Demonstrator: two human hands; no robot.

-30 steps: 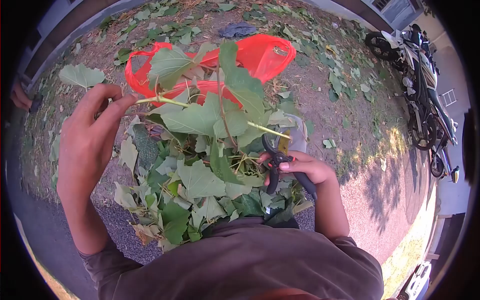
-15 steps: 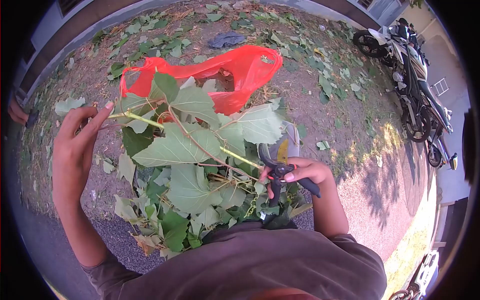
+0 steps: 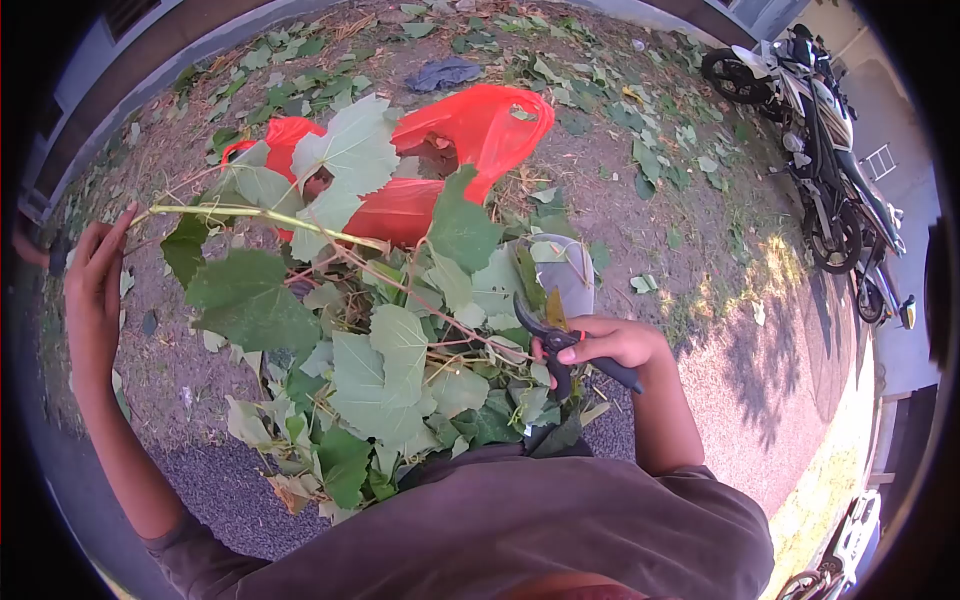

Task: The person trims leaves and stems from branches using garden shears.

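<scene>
My left hand (image 3: 95, 270) is raised at the far left, its fingers closed round one end of a green vine stem (image 3: 265, 213) with broad leaves. The stem's bare other end hangs over the leafy heap in front of me. Pruning shears (image 3: 552, 338) with dark handles and a curved blade are in my right hand (image 3: 625, 343), blades parted and pointing up and away. A thin reddish stem (image 3: 440, 318) runs to the fingertips of that hand. Cut vine leaves (image 3: 345, 460) are heaped against my lap. Just beyond lies a crumpled red plastic bag (image 3: 505, 125), partly behind leaves.
A pale grey rounded object (image 3: 570, 275) stands beyond the shears. Loose leaves and a dark cloth (image 3: 443, 75) lie on the soil. Motorcycles (image 3: 825, 150) are parked at the right. Part of another person (image 3: 30, 248) shows at the left edge.
My left hand has moved left and slightly down, drawing the green stem along; the stem's right end has come away from the shears. My right hand stays nearly in place.
</scene>
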